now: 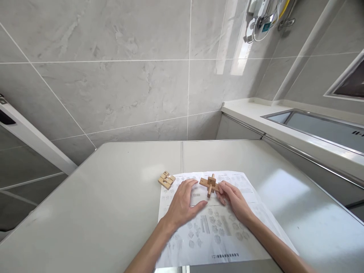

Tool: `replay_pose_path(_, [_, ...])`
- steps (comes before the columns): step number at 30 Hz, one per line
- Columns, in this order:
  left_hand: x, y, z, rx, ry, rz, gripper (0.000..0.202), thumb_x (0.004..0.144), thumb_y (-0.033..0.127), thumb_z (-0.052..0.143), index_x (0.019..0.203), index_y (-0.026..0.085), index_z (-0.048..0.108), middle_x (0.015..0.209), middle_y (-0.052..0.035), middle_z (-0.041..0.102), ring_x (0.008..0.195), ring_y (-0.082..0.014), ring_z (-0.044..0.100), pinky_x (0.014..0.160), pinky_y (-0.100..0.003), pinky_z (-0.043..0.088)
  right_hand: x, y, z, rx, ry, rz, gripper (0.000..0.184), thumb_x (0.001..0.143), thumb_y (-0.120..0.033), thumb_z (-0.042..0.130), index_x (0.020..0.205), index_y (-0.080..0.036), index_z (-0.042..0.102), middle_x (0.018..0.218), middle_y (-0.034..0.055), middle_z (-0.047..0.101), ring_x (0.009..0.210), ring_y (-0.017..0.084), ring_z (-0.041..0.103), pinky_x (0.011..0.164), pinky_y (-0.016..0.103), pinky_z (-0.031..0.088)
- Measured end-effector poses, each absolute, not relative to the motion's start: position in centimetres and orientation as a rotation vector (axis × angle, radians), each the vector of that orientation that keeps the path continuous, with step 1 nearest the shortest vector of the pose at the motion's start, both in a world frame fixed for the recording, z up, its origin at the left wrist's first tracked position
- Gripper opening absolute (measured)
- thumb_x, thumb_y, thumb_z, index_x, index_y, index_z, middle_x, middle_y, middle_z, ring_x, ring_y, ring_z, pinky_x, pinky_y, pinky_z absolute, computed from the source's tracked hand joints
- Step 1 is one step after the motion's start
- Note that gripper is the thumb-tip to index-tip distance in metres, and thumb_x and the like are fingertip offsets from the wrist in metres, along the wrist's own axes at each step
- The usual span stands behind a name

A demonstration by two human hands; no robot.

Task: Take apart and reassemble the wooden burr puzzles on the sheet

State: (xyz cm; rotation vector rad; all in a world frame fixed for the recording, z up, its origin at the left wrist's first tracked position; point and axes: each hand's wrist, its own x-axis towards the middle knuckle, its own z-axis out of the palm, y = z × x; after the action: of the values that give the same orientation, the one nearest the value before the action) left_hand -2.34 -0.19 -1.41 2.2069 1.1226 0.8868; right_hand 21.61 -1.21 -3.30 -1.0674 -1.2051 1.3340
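A partly joined wooden burr puzzle [211,182], with crossing bars, sits just above a printed instruction sheet [210,212]. My right hand [233,199] pinches the right end of its flat bar between thumb and fingers. To the left of the puzzle is my left hand [183,203], its thumb and fingers apart, with nothing in it. It rests over the sheet, and a small gap separates it from the puzzle. More wooden puzzle pieces [166,180], grouped in a block, lie at the sheet's upper left corner. Small print on the sheet is too blurred to read.
The sheet lies on a white table [99,212] with a seam down its middle. A grey tiled wall [113,87] stands behind. To the right runs a white counter [244,110] with a sink [318,123]. Hoses and pipe fittings [264,22] hang at upper right.
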Motion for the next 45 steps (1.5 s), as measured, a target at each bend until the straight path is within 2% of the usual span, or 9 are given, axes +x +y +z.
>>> replay_pose_path(4, [-2.4,-0.6,-0.7,2.011,1.061,0.782,0.098,0.079,0.063,0.086,0.158,0.03,0.039,0.161,-0.016,0.047,0.145,-0.0407,0.049,0.117,-0.059,0.045,21.5,-1.7,-3.0,-1.01,-1.338,1.425,0.047,0.108,-0.055,0.051,0.073,-0.024,0.048,0.066,-0.0015,0.055,0.06,0.017,0.043,0.067,0.033,0.04])
replay_pose_path(8, [-2.3,-0.9,-0.5,1.912,0.994,0.685,0.114,0.065,0.061,0.096,0.16,0.031,0.04,0.158,-0.0146,0.051,0.144,-0.0408,0.051,0.117,-0.057,0.044,21.3,-1.9,-2.9,-0.932,-1.416,1.53,0.049,0.106,-0.058,0.054,0.072,-0.024,0.048,0.064,-0.002,0.054,0.059,0.016,0.045,0.067,0.033,0.042])
replay_pose_path(15, [-2.1,-0.8,-0.4,1.934,1.031,0.67,0.102,0.067,0.06,0.094,0.154,0.029,0.049,0.15,-0.0124,0.059,0.137,-0.0389,0.055,0.115,-0.054,0.047,21.1,-2.1,-2.4,-0.916,-1.479,1.575,0.047,0.106,-0.062,0.054,0.08,-0.023,0.052,0.068,-0.0026,0.056,0.058,0.015,0.047,0.063,0.031,0.042])
replay_pose_path(19, [-1.9,-0.7,-0.6,1.947,1.08,0.718,0.1,0.065,0.058,0.095,0.149,0.027,0.052,0.144,-0.0124,0.062,0.132,-0.0381,0.058,0.112,-0.053,0.049,20.8,-2.1,-2.2,-0.958,-1.496,1.549,0.043,0.106,-0.064,0.053,0.099,-0.023,0.058,0.065,-0.0056,0.054,0.055,0.014,0.047,0.061,0.03,0.041])
replay_pose_path(23, [-1.8,-0.6,-0.9,1.988,1.09,0.756,0.097,0.064,0.055,0.097,0.145,0.027,0.053,0.138,-0.0108,0.064,0.127,-0.0358,0.061,0.109,-0.051,0.051,20.7,-2.0,-2.3,-0.989,-1.502,1.538,0.041,0.106,-0.063,0.055,0.115,-0.023,0.056,0.064,-0.0075,0.055,0.052,0.012,0.047,0.057,0.028,0.04])
replay_pose_path(27, [-1.8,-0.6,-1.0,1.991,1.087,0.759,0.098,0.062,0.058,0.097,0.143,0.028,0.052,0.136,-0.01,0.064,0.124,-0.0349,0.062,0.106,-0.05,0.052,20.8,-1.9,-2.6,-0.996,-1.518,1.539,0.041,0.106,-0.062,0.055,0.113,-0.022,0.059,0.061,-0.007,0.057,0.049,0.012,0.049,0.053,0.027,0.041])
replay_pose_path(32, [-1.8,-0.7,-0.9,1.969,1.093,0.723,0.095,0.062,0.061,0.096,0.14,0.029,0.052,0.13,-0.0085,0.065,0.117,-0.0329,0.064,0.098,-0.048,0.056,20.9,-1.9,-2.9,-0.993,-1.529,1.546,0.041,0.107,-0.06,0.055,0.11,-0.02,0.061,0.054,-0.0085,0.054,0.044,0.011,0.044,0.049,0.025,0.036])
replay_pose_path(36, [-1.8,-0.7,-1.1,1.959,1.106,0.713,0.096,0.06,0.062,0.097,0.139,0.029,0.052,0.125,-0.0074,0.065,0.112,-0.0316,0.065,0.094,-0.046,0.056,20.8,-1.8,-2.8,-1.009,-1.526,1.549,0.043,0.106,-0.062,0.055,0.11,-0.02,0.061,0.052,-0.0086,0.054,0.044,0.011,0.045,0.048,0.025,0.038])
replay_pose_path(45, [-1.9,-0.6,-1.1,2.009,1.053,0.704,0.096,0.062,0.062,0.096,0.141,0.029,0.051,0.13,-0.0089,0.065,0.115,-0.0331,0.065,0.098,-0.048,0.055,20.7,-1.8,-3.4,-1.018,-1.466,1.549,0.047,0.103,-0.065,0.058,0.113,-0.019,0.063,0.059,-0.0046,0.063,0.047,0.013,0.055,0.05,0.027,0.045])
